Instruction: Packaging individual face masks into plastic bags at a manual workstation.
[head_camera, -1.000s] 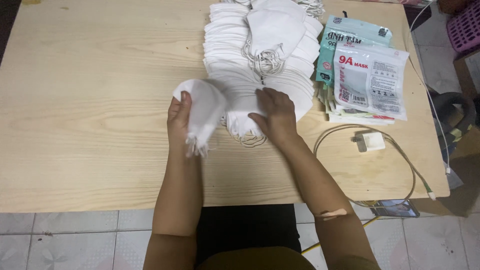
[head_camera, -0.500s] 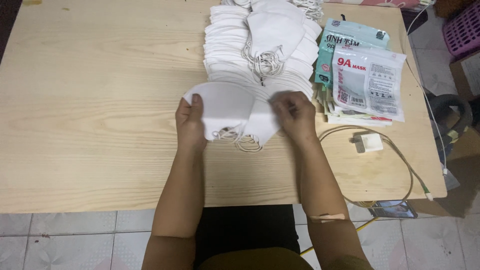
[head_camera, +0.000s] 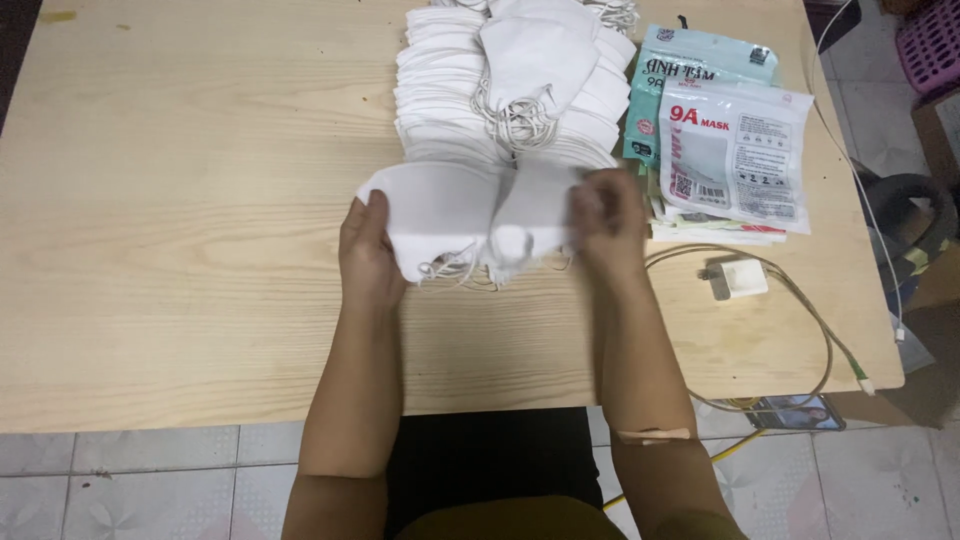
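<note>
My left hand (head_camera: 367, 250) grips the left end of a few white face masks (head_camera: 450, 210) held together just above a light wooden table (head_camera: 180, 200). My right hand (head_camera: 608, 220), blurred, grips the right end of the same bundle. Thin white ear loops dangle under the masks. Directly behind them a large pile of white masks (head_camera: 450, 90) stretches to the table's far edge, with one loose mask (head_camera: 535, 65) lying on top.
Clear and teal mask packets (head_camera: 735, 150) are stacked right of the pile. A white charger block (head_camera: 738, 280) with its cable lies near the right front corner, a phone (head_camera: 795, 412) at the table edge. A purple basket (head_camera: 935, 45) stands on the floor at right.
One second ago my left hand held one mask upright and my right lay on the pile. Both hands have since brought the masks together and spread apart, holding them by the ends.
</note>
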